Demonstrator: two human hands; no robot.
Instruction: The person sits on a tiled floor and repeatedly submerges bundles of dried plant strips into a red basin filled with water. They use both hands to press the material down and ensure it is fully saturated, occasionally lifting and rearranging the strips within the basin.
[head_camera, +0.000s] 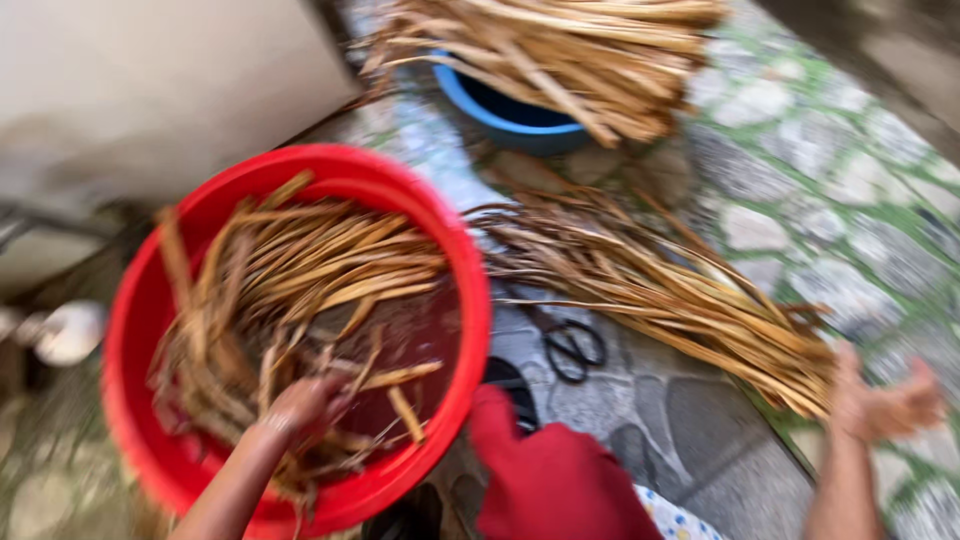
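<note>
reaching into the round red plastic basin (140, 300) on the stone paving (800, 170), the left hand (300, 405) sinks among wet tan reed strips (300, 270), grip unclear; the right hand (885, 400) hangs open beside a loose dry bundle (660, 290). pressing strips fully under would likely soak them evenly. beyond, a blue tub (510, 115).

Outdoor home yard, stone paving (800, 180), plastic basins (140, 300), dried leaf strips (650, 290)
</note>
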